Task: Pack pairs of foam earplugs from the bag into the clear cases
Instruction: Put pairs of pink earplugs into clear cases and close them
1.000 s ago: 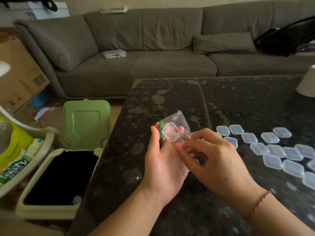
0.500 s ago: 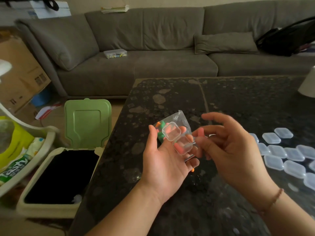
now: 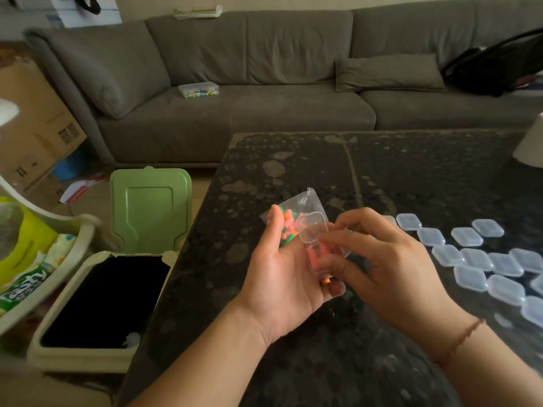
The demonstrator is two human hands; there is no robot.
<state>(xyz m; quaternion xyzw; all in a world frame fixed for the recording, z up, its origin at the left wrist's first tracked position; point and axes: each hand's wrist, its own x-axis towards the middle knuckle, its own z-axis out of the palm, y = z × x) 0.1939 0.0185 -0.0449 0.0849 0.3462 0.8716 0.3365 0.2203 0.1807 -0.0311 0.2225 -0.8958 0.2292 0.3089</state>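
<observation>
Dark desk point(image 3: 382, 171): left hand point(image 3: 282, 277) cradles bag point(image 3: 289, 221) and open case point(image 3: 318, 245); right fingers point(image 3: 338, 239), at 3 o'clock, pinch its edge.

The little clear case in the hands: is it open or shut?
Open. The case lies on the left hand, its lid raised, and pink earplugs show in its base. The right hand has fingertips on it.

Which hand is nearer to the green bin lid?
Left. The left hand is over the table's left part, closer to the green bin lid; the right hand lies farther right, beyond the left hand.
</observation>
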